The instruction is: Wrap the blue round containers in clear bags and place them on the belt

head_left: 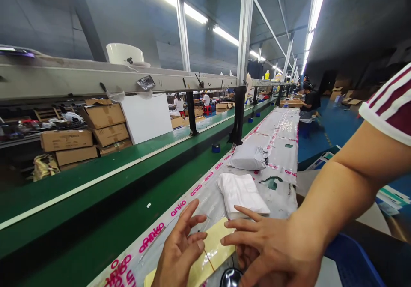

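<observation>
My left hand (181, 250) is open, fingers apart and slightly bent, over a glossy pale yellow sheet (213, 244) with a dark line across it. From the right, a co-worker's arm reaches in, and that person's hand (276, 244) spreads over the sheet's right end. Beneath it show curled fingers, apparently of my right hand (245, 256); most of this hand is covered, so its grip cannot be made out. A shiny black rounded thing (231, 277) lies below the sheet, partly hidden. Just beyond the hands is a folded white packet (242, 192).
A grey-white plastic parcel (247, 157) lies farther along the plastic-covered bench (276, 128). Left of it runs a green conveyor belt (180, 173) with a dark blue tape roll (216, 148). A metal post (239, 111) stands between. A blue basket (356, 259) is at lower right.
</observation>
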`<state>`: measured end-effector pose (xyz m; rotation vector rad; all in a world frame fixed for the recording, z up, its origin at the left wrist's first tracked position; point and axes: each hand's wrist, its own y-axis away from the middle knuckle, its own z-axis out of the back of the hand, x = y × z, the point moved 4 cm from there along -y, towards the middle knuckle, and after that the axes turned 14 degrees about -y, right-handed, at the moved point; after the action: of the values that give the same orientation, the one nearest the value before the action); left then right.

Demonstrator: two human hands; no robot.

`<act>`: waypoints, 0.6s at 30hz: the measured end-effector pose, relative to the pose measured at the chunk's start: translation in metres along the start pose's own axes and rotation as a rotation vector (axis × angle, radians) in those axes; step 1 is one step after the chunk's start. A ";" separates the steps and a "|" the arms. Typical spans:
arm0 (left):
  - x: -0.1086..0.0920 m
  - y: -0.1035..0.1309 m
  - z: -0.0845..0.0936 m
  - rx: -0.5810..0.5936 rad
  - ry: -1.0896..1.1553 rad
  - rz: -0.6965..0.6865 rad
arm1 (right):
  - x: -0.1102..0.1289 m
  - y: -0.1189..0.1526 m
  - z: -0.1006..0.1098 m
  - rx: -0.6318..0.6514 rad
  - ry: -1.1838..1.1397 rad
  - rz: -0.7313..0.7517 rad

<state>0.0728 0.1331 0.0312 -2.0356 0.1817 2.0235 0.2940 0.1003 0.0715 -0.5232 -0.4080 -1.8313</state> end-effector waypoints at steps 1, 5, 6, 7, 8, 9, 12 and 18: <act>-0.002 -0.001 0.001 -0.032 -0.002 -0.019 | 0.000 0.000 0.000 -0.003 -0.009 0.008; -0.005 -0.003 0.002 -0.055 0.287 0.147 | 0.000 0.000 -0.001 -0.005 -0.048 0.024; -0.007 -0.002 0.002 -0.048 0.371 0.185 | 0.000 -0.001 -0.002 -0.006 -0.055 0.025; -0.009 -0.002 0.002 -0.043 0.433 0.203 | 0.001 -0.002 -0.002 -0.005 -0.059 0.027; -0.012 -0.001 0.002 -0.041 0.472 0.201 | 0.001 -0.003 -0.001 -0.004 -0.061 0.027; -0.014 -0.001 0.003 -0.041 0.497 0.192 | 0.003 -0.005 -0.001 0.008 -0.063 0.029; -0.018 -0.001 0.003 -0.055 0.540 0.175 | 0.009 -0.009 0.005 0.037 -0.077 0.031; -0.022 -0.005 0.009 -0.130 0.525 0.151 | 0.016 0.000 0.011 -0.022 -0.262 -0.005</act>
<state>0.0649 0.1382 0.0540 -2.6733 0.3176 1.5636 0.2911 0.0934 0.0891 -0.7820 -0.5657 -1.7789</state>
